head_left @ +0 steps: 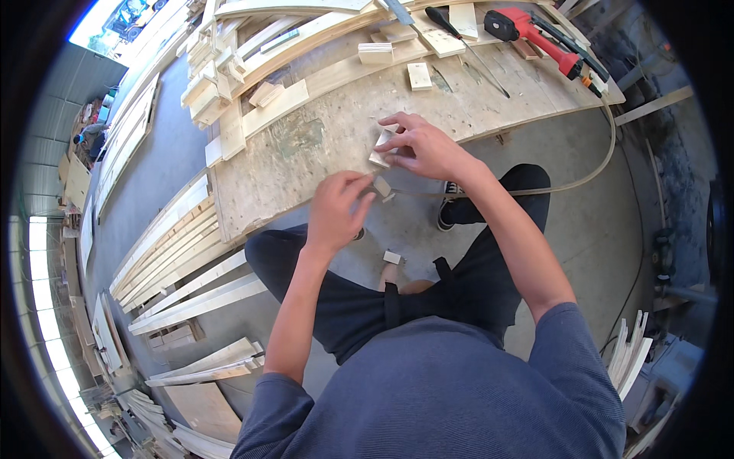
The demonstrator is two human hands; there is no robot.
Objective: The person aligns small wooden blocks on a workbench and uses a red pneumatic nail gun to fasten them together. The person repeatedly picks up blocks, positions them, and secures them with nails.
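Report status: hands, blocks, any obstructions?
Right hand gripping small wooden block. Left hand beside second block, grip unclear. Red tool farther right, clear of both hands.

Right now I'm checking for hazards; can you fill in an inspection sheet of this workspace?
Surface: wooden bench top, stained in patches.
Job's things: small pale block in the right hand; second piece beside the left hand.
Clutter: offcut, screwdriver and red-and-black power tool on the bench.
Hands: right grips its block; left blurred, contact unclear.
Cables: hose loops from near the power tool past the right leg.
Surroundings: grey floor, boards stacked at left.
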